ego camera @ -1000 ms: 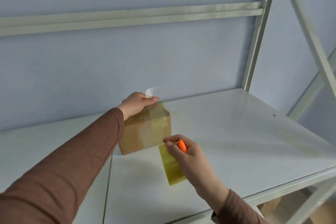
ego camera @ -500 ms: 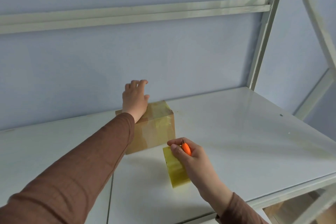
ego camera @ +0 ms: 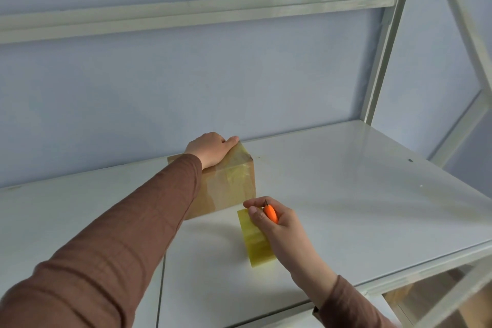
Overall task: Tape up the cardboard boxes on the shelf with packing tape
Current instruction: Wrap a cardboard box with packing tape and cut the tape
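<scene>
A small cardboard box (ego camera: 229,189) stands on the white shelf (ego camera: 346,194), with yellowish clear tape across its top and front face. My left hand (ego camera: 211,150) lies palm down on the box top, fingers curled over its far edge. Just in front of the box, my right hand (ego camera: 274,224) grips a roll of yellowish packing tape (ego camera: 257,243) together with an orange cutter (ego camera: 271,214). The roll rests near the shelf surface, apart from the box.
A grey metal upright (ego camera: 383,42) and a diagonal brace (ego camera: 463,8) frame the shelf's right side. A horizontal rail (ego camera: 186,12) runs along the blue wall behind. Lower right, under the shelf edge, brown cardboard (ego camera: 426,293) shows.
My left hand let go of the loose tape end at the box's far edge, lifted with fingers up, then came down flat over the box top. My right hand has barely moved.
</scene>
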`<action>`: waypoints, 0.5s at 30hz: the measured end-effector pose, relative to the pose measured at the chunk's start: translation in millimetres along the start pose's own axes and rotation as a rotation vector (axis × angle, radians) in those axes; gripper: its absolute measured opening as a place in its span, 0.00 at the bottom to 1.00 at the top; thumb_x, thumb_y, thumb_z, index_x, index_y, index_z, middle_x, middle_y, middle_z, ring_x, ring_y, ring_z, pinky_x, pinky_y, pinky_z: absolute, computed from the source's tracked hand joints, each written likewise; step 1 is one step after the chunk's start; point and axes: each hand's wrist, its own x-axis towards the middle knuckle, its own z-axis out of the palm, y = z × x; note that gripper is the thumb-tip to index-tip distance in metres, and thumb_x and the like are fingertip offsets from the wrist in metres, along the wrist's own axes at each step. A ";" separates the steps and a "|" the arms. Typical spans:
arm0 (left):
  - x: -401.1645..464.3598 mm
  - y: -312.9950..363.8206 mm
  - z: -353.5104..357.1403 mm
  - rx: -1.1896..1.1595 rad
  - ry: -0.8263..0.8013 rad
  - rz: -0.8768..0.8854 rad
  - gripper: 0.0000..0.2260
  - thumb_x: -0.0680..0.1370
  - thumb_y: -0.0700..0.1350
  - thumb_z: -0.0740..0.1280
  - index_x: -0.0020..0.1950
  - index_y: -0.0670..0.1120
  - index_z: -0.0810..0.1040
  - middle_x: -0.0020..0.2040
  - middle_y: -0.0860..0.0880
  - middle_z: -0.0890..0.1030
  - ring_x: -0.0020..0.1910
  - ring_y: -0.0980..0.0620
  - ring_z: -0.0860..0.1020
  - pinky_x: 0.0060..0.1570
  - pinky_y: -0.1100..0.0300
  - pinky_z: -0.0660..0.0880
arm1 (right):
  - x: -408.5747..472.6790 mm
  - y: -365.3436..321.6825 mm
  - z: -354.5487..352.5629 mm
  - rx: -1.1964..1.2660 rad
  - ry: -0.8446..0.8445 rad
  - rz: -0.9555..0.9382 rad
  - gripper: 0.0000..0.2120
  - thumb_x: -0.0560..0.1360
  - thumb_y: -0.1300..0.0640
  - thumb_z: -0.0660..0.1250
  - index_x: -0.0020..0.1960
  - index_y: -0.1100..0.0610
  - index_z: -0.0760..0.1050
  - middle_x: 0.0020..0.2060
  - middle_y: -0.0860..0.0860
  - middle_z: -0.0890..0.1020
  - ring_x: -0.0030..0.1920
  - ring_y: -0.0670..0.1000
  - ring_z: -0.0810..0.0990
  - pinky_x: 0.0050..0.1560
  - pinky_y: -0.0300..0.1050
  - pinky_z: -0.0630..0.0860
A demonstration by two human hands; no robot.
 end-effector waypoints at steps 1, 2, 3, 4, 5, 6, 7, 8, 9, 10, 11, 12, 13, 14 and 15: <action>-0.7 1.3 0.8 0.005 -0.002 -0.010 0.31 0.81 0.70 0.51 0.37 0.49 0.80 0.38 0.50 0.82 0.40 0.50 0.80 0.38 0.55 0.70 | -0.3 0.6 -0.1 -0.001 -0.001 0.000 0.06 0.82 0.49 0.68 0.52 0.46 0.84 0.35 0.38 0.80 0.35 0.41 0.73 0.36 0.32 0.70; -2.4 2.5 1.5 0.026 0.028 -0.001 0.30 0.81 0.69 0.51 0.37 0.49 0.80 0.39 0.50 0.82 0.42 0.49 0.81 0.39 0.55 0.70 | -0.3 1.3 -0.4 -0.001 -0.002 -0.001 0.06 0.82 0.49 0.68 0.52 0.46 0.84 0.35 0.38 0.80 0.35 0.41 0.73 0.37 0.32 0.70; -6.7 2.9 1.5 0.050 0.115 0.033 0.29 0.81 0.69 0.52 0.39 0.49 0.81 0.41 0.51 0.83 0.45 0.48 0.82 0.41 0.54 0.72 | -0.4 1.7 -0.8 0.000 -0.004 0.001 0.06 0.82 0.49 0.68 0.52 0.46 0.84 0.36 0.39 0.80 0.35 0.42 0.74 0.37 0.33 0.70; -13.3 2.3 0.7 0.054 0.259 0.098 0.27 0.82 0.68 0.54 0.44 0.51 0.83 0.45 0.53 0.85 0.50 0.49 0.82 0.44 0.54 0.73 | -0.6 2.5 -1.7 0.000 -0.004 0.003 0.06 0.82 0.48 0.67 0.52 0.46 0.84 0.36 0.40 0.80 0.36 0.42 0.74 0.39 0.34 0.71; -21.8 0.5 -2.5 0.017 0.410 0.195 0.24 0.82 0.68 0.54 0.49 0.53 0.84 0.50 0.56 0.84 0.54 0.52 0.81 0.48 0.54 0.75 | -0.8 2.5 -2.8 0.001 -0.006 0.004 0.07 0.82 0.48 0.67 0.52 0.46 0.84 0.37 0.41 0.80 0.37 0.43 0.75 0.41 0.37 0.71; -30.1 -3.5 -6.1 -0.050 0.494 0.307 0.23 0.81 0.69 0.54 0.53 0.56 0.82 0.53 0.59 0.83 0.56 0.55 0.79 0.50 0.53 0.76 | -0.6 3.0 -4.0 -0.002 -0.012 0.003 0.07 0.82 0.47 0.67 0.52 0.45 0.83 0.38 0.42 0.80 0.38 0.44 0.75 0.43 0.40 0.72; -37.5 -10.5 -11.2 -0.102 0.454 0.401 0.24 0.79 0.72 0.53 0.55 0.59 0.81 0.55 0.61 0.82 0.56 0.58 0.78 0.53 0.52 0.77 | -0.3 3.3 -5.6 -0.009 -0.022 -0.002 0.08 0.82 0.46 0.66 0.53 0.45 0.83 0.38 0.42 0.81 0.39 0.45 0.76 0.44 0.41 0.72; -44.5 -19.3 -16.0 -0.100 0.313 0.458 0.27 0.77 0.77 0.52 0.59 0.62 0.81 0.59 0.62 0.81 0.59 0.59 0.77 0.58 0.50 0.76 | 0.2 3.3 -7.1 -0.018 -0.035 -0.010 0.08 0.82 0.45 0.66 0.54 0.44 0.83 0.38 0.42 0.80 0.40 0.45 0.76 0.46 0.42 0.73; -51.0 -28.8 -19.0 -0.029 0.136 0.461 0.31 0.73 0.80 0.53 0.65 0.65 0.77 0.66 0.61 0.78 0.65 0.57 0.75 0.66 0.48 0.72 | 0.5 2.9 -8.6 -0.029 -0.051 -0.016 0.08 0.82 0.44 0.66 0.54 0.43 0.83 0.38 0.42 0.80 0.40 0.45 0.76 0.46 0.42 0.72; -55.5 -37.5 -21.4 0.098 -0.018 0.435 0.35 0.70 0.82 0.54 0.73 0.69 0.69 0.75 0.58 0.71 0.71 0.54 0.70 0.72 0.46 0.66 | 0.8 1.6 -9.7 -0.043 -0.072 -0.025 0.08 0.82 0.43 0.65 0.55 0.41 0.82 0.39 0.44 0.78 0.40 0.45 0.76 0.46 0.42 0.72; -57.8 -44.4 -22.7 0.221 -0.122 0.403 0.38 0.70 0.81 0.57 0.78 0.71 0.59 0.80 0.57 0.63 0.76 0.50 0.65 0.75 0.46 0.61 | 1.0 1.1 -10.3 -0.055 -0.099 -0.027 0.09 0.81 0.41 0.65 0.57 0.39 0.82 0.39 0.46 0.77 0.40 0.45 0.75 0.45 0.42 0.71; -58.3 -47.6 -24.1 0.295 -0.174 0.372 0.39 0.71 0.79 0.61 0.79 0.72 0.51 0.82 0.56 0.57 0.77 0.47 0.62 0.76 0.46 0.59 | 1.3 0.5 -10.4 -0.062 -0.126 -0.020 0.09 0.81 0.40 0.65 0.58 0.37 0.81 0.40 0.47 0.76 0.40 0.45 0.74 0.44 0.41 0.70; -58.6 -46.5 -25.6 0.303 -0.198 0.348 0.39 0.73 0.75 0.64 0.79 0.73 0.49 0.82 0.56 0.55 0.77 0.46 0.61 0.76 0.46 0.59 | 1.5 -0.6 -10.5 -0.063 -0.148 -0.009 0.10 0.80 0.39 0.65 0.59 0.36 0.80 0.42 0.48 0.77 0.41 0.46 0.75 0.44 0.40 0.70; -59.3 -43.2 -29.4 0.242 -0.225 0.327 0.38 0.74 0.71 0.67 0.79 0.73 0.50 0.81 0.56 0.57 0.77 0.46 0.62 0.75 0.48 0.60 | 1.7 -3.4 -10.0 -0.059 -0.160 0.001 0.10 0.80 0.38 0.65 0.59 0.35 0.80 0.43 0.49 0.79 0.42 0.47 0.76 0.44 0.40 0.71; -59.0 -39.1 -34.7 0.112 -0.278 0.308 0.35 0.75 0.67 0.70 0.78 0.73 0.55 0.80 0.56 0.61 0.76 0.48 0.63 0.74 0.52 0.61 | 2.5 -6.9 -10.0 -0.038 -0.158 -0.001 0.11 0.79 0.38 0.67 0.60 0.36 0.80 0.46 0.50 0.81 0.45 0.48 0.79 0.46 0.42 0.73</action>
